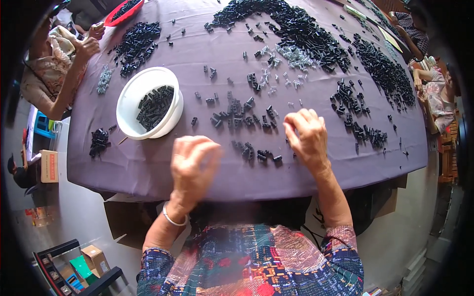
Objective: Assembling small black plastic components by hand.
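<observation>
My left hand (191, 165) hovers over the near edge of the cloth-covered table, below the white bowl. Its fingers are curled inward and partly blurred; whatever they may hold is hidden. To the right, my right hand (307, 134) is raised above the cloth with fingers bent toward the thumb. I cannot make out anything in its pinch. Between the hands lie several small black ribbed cylindrical parts (262, 155). A looser group of these black parts (236, 109) is spread farther back. The white bowl (129, 106) holds a heap of similar black pieces (157, 109).
Small metal springs (296, 57) lie beside a large black pile (316, 42) at the back. More black parts (363, 133) are at right, with another heap (137, 47) behind the bowl. A red tray (116, 18) stands far left. Other people sit along both sides.
</observation>
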Demonstrator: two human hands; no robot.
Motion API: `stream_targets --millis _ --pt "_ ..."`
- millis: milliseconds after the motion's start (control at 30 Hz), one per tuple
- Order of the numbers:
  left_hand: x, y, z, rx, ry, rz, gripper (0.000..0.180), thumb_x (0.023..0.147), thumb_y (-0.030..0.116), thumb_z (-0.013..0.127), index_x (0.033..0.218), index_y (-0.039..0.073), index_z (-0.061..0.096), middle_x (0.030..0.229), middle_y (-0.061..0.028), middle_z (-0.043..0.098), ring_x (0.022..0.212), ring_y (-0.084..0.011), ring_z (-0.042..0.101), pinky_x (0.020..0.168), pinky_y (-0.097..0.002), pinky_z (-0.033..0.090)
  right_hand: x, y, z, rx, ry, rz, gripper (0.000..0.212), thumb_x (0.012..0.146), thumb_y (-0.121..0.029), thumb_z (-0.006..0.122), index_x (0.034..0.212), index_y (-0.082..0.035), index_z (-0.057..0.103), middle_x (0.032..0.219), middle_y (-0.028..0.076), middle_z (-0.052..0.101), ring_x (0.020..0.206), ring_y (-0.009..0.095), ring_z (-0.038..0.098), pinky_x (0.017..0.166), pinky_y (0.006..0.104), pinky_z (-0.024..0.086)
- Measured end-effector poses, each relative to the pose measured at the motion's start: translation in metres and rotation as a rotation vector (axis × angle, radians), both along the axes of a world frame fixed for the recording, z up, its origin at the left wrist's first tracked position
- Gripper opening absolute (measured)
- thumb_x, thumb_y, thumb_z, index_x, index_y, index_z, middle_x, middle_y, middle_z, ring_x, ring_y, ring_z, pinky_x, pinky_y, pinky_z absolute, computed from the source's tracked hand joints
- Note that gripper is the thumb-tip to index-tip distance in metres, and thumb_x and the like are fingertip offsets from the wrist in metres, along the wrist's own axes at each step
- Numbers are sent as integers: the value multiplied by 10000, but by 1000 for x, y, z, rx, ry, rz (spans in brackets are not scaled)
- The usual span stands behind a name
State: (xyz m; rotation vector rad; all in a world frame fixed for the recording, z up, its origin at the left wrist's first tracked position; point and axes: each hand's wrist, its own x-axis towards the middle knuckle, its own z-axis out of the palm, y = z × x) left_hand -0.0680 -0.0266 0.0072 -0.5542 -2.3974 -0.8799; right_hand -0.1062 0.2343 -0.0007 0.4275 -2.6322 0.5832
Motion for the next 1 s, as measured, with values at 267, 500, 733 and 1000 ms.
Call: stream_targets --millis 267,500,733,1000 --pt "26 21 -22 72 -185 -92 190 691 -17 737 836 65 645 845 -80 618 812 -274 568 732 -370 484 -44 -7 -18 136 -88 -45 80 778 -187 667 806 -117 640 836 32 600 875 232 576 748 412 406" --pt "19 2 -23 24 -193 16 188 688 -2 754 831 59 649 853 -84 611 814 -283 565 725 -371 487 -21 -2 -6 63 116 66 82 752 -120 689 793 -121 618 757 17 596 770 211 587 726 375 398" --pt "-11 10 -21 -43 -229 9 188 734 91 751 898 68 660 898 -83 625 878 -284 565 771 -377 483 11 2 3 -258 115 226 206 704 66 674 862 -40 595 807 98 616 768 275 609 698 373 483" --pt "-24 23 -22 -97 -321 36 207 743 144 774 911 77 672 906 -55 605 922 -245 530 831 -365 450 18 -2 -7 -383 95 305 253 686 104 671 896 -25 618 836 107 609 772 280 603 682 366 511"
